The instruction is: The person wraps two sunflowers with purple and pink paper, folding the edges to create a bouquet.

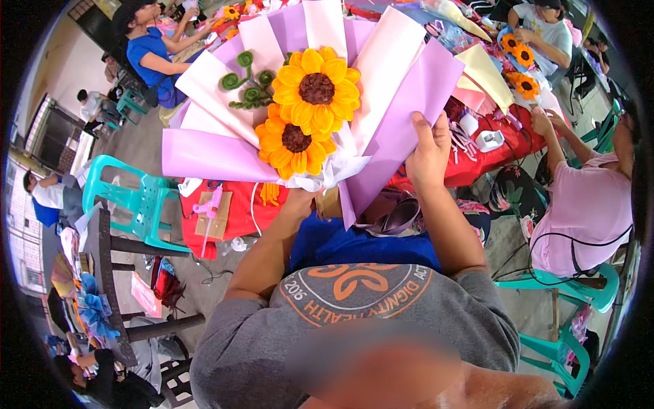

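Note:
A bouquet of two orange fuzzy-wire sunflowers (316, 90) with curled green sprigs (246, 80) fills the upper middle. Pleated pink and lilac wrapping paper (211, 158) fans out around it, and white tissue (334, 168) gathers at its base. My left hand (300, 202) grips the bouquet low down, below the flowers; its fingers are mostly hidden by the paper. On the right side, my right hand (429, 146) pinches the edge of a lilac sheet (402, 129), thumb on top.
Behind the bouquet runs a red-covered table (490, 160) with ribbons and a white device (489, 140). A pink glue gun (210, 204) lies on cardboard at the left. Several people work around, one in pink (582, 211) at right. Green chairs (129, 198) stand on both sides.

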Demonstrator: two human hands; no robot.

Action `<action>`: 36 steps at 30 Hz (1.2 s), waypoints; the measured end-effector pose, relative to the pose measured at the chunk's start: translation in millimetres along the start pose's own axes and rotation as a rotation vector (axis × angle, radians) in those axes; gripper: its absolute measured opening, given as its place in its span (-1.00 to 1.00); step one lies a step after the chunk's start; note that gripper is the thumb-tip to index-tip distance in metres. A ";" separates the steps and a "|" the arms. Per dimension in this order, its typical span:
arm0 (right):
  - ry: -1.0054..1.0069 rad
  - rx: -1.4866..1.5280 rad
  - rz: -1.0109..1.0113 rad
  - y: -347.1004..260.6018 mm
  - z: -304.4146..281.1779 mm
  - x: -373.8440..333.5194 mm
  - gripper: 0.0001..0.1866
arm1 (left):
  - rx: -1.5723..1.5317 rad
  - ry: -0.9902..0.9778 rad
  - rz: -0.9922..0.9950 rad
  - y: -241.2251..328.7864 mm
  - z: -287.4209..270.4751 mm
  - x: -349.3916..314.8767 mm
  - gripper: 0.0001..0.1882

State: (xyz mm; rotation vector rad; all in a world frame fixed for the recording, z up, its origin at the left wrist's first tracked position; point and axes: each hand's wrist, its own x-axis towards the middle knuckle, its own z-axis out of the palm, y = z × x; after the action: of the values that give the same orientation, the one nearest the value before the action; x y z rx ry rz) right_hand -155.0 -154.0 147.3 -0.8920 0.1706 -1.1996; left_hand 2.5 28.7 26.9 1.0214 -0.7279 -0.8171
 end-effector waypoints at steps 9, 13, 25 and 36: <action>-0.011 0.021 -0.022 1.8 0.0 2.0 -0.75 | -0.012 0.020 0.025 3.0 2.6 -1.4 -0.25; -0.009 0.029 -0.017 0.2 0.5 2.1 -0.78 | -0.009 0.028 0.040 2.0 4.1 -0.7 -0.25; -0.146 -0.031 0.328 48.9 -44.0 -46.8 -0.67 | -0.073 0.107 0.051 14.2 17.9 2.1 -0.42; -0.166 -0.132 0.375 62.3 -36.7 -61.3 -0.69 | -0.146 0.133 0.022 21.3 22.9 -2.1 -0.39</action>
State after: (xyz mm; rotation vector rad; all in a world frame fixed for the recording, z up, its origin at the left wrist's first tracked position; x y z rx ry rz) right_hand -153.9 -115.1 60.9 -1.0190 0.2719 -0.7691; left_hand -12.5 26.8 54.3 0.9258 -0.5572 -0.7644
